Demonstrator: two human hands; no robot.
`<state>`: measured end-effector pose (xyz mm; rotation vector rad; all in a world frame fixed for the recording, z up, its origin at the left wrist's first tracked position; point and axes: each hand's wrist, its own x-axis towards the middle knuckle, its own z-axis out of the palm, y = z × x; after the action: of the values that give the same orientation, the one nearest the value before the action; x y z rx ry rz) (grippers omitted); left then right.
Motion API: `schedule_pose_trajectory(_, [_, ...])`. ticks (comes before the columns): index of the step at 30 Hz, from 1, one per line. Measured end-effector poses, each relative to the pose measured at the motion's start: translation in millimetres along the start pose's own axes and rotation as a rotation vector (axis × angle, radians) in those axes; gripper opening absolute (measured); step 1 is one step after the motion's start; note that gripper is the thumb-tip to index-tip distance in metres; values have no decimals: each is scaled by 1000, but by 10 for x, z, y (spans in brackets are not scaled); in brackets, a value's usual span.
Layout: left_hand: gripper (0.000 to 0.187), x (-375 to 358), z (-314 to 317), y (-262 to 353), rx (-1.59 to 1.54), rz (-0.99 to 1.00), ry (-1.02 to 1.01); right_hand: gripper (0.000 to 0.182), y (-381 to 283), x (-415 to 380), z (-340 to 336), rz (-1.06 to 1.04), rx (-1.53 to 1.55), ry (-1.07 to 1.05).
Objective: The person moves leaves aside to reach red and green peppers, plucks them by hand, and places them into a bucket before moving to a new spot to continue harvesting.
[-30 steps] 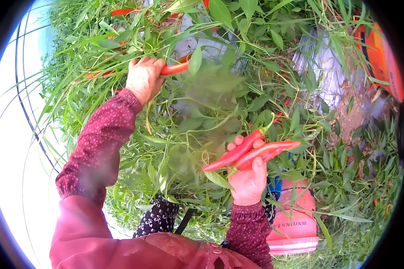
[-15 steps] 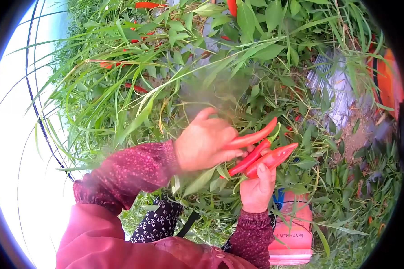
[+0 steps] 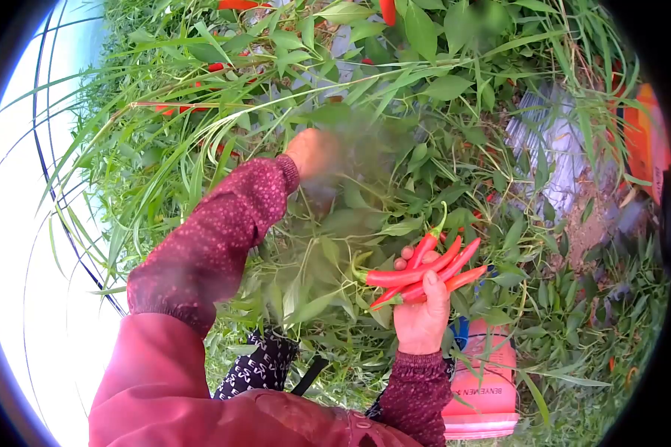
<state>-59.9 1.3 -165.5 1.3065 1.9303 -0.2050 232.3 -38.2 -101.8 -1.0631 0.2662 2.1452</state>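
Observation:
Several red chili peppers (image 3: 455, 262) with green stems lie bunched across the palm of my right hand (image 3: 423, 316). Its thumb presses over them and its fingertips curl round from behind. My left hand (image 3: 312, 153) reaches up among the leaves of the pepper plants (image 3: 417, 160), its fingers lost in a blurred patch and foliage. Whether it grips anything there is hidden. Red peppers (image 3: 238, 4) hang in the plants beyond that hand, and another red pepper (image 3: 388, 10) shows at the top.
A pink container (image 3: 488, 380) with printed lettering stands beside my right forearm. Long grass blades (image 3: 253, 112) cross the plants. Silvery plastic sheeting (image 3: 559, 149) covers ground at the right, near an orange object (image 3: 645, 141). Dark thin hoops or lines (image 3: 41, 156) run along the left.
My left hand has moved from beside the bunch up and left into the foliage. The pepper it held now lies with the others in my right hand.

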Motion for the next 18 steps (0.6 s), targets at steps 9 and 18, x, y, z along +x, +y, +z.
schedule_pose_trajectory(9, [48,834,525,-868,78,105,231,32,84,8,-40,14,-18,76])
schedule_pose_trajectory(18, [33,303,42,-251,-1526,-307,246,34,90,29,7,52,23,85])
